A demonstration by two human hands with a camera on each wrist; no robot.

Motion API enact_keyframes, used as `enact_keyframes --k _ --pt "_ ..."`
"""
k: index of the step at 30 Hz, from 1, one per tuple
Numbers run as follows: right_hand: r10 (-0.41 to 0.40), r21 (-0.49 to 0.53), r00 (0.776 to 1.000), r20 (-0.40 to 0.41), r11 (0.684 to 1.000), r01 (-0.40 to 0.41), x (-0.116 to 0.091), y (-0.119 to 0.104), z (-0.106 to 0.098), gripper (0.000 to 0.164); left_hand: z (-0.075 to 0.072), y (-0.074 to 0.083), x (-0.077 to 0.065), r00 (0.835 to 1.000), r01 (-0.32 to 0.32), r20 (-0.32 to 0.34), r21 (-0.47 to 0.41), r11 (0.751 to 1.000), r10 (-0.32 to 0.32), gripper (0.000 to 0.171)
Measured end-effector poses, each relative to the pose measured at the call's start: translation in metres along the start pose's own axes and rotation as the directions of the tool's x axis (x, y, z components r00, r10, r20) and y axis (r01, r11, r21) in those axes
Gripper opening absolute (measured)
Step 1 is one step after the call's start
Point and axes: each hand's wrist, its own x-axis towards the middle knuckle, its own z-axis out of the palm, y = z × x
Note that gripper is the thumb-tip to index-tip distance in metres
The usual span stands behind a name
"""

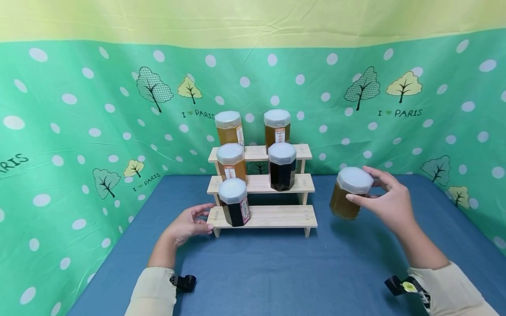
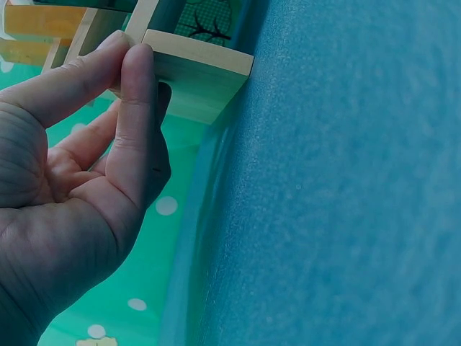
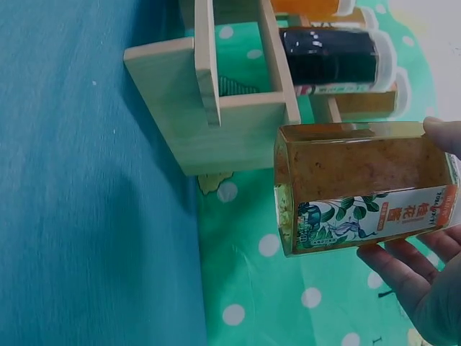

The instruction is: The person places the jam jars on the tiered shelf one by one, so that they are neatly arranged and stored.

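My left hand (image 1: 187,224) is at the left end of a three-step wooden display stand (image 1: 282,217). Thumb and finger pinch the edge of its lowest board (image 2: 198,50). To the right of the stand, my right hand (image 1: 395,202) grips an amber jar (image 1: 345,202) by its upper part, lifted above the table and slightly tilted. Its white lid (image 1: 355,180) faces up, and a printed label (image 3: 378,216) shows in the right wrist view. On the lowest step, a dark jar (image 1: 233,211) stands at the left, close to my left hand.
The middle step bears an amber jar (image 1: 237,169) at left and a dark jar (image 1: 282,173) at right. Two more jars, one golden (image 1: 228,134) and one brown (image 1: 272,134), stand on the top step. Blue cloth (image 1: 276,276) covers the table; a green dotted curtain (image 1: 316,101) hangs behind.
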Motion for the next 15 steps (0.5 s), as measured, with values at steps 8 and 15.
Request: enact_keyframes --k 8,15 --pt "-0.067 0.036 0.998 0.018 0.997 0.066 -0.006 -0.008 0.008 0.077 0.000 0.000 0.000 1.000 -0.007 0.007 -0.002 1.000 0.007 0.077" --pt "-0.109 0.047 0.993 0.039 0.993 0.107 -0.011 -0.017 0.017 0.075 -0.001 -0.001 0.000 1.000 -0.008 0.007 0.002 1.000 0.008 0.077"
